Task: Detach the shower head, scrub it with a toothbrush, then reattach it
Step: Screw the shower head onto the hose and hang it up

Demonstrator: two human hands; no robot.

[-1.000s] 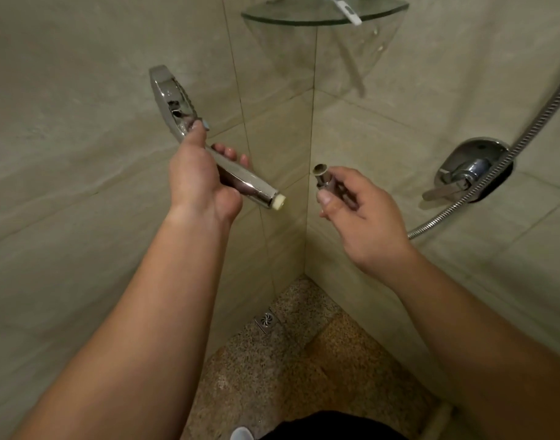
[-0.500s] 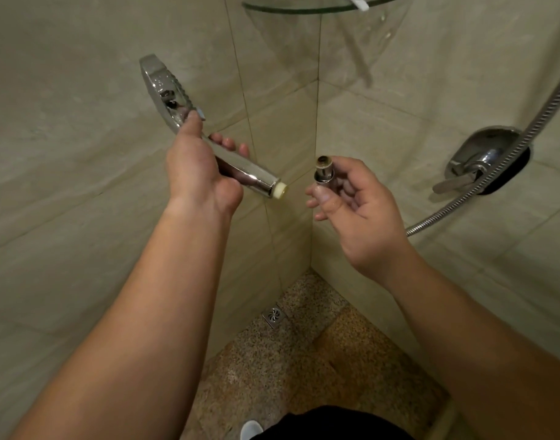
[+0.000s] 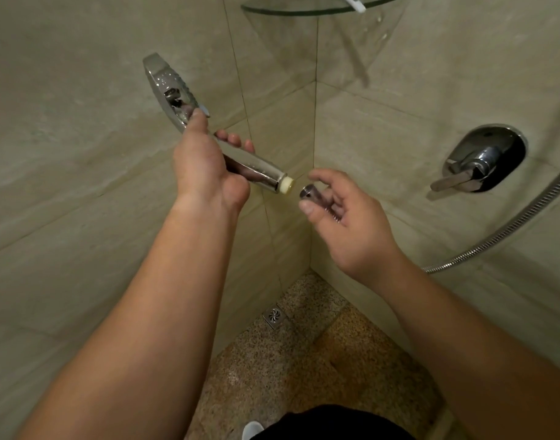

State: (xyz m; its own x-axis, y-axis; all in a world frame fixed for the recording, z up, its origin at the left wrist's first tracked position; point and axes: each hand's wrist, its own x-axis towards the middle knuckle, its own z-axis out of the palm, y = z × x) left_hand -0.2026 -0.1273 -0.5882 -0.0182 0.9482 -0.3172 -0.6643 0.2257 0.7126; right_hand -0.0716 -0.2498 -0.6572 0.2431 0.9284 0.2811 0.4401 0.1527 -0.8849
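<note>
Left hand (image 3: pixel 205 169) wrapped around chrome shower head (image 3: pixel 177 93) handle; right hand (image 3: pixel 345 214) pinching hose nut (image 3: pixel 308 191) just beside its cream thread. Probably rigid, wet, slippery: best gripped mid-handle.

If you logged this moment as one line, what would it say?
left hand: grips shower head | right hand: pinches hose connector | connector close to handle's threaded end, not joined | stage: reattaching
</note>
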